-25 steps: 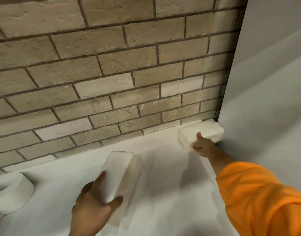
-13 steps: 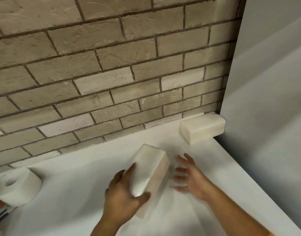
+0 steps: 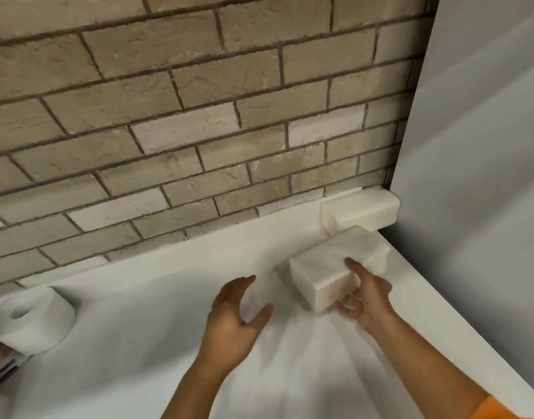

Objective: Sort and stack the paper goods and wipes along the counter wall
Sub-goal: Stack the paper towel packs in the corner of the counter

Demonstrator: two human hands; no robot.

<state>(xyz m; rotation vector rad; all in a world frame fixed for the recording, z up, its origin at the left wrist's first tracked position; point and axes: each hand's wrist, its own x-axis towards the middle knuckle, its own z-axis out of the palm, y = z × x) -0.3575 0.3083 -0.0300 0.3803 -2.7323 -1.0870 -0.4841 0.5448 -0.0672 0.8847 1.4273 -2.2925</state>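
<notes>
A white wrapped pack of paper napkins (image 3: 335,264) is held above the white counter (image 3: 156,328); my right hand (image 3: 365,300) grips its near end, thumb on top and fingers underneath. A second, similar white pack (image 3: 362,211) lies in the far right corner against the brick wall and the grey side panel. My left hand (image 3: 234,316) hovers to the left of the held pack, fingers relaxed, holding nothing. A toilet paper roll (image 3: 29,320) lies on the counter at the far left.
The brick wall (image 3: 199,116) runs along the back of the counter. A grey panel (image 3: 477,176) closes off the right side. A colourful package (image 3: 1,364) peeks in at the left edge below the roll.
The pack passed from my left hand to my right hand and moved right toward the corner pack. My left hand let go and now stays open.
</notes>
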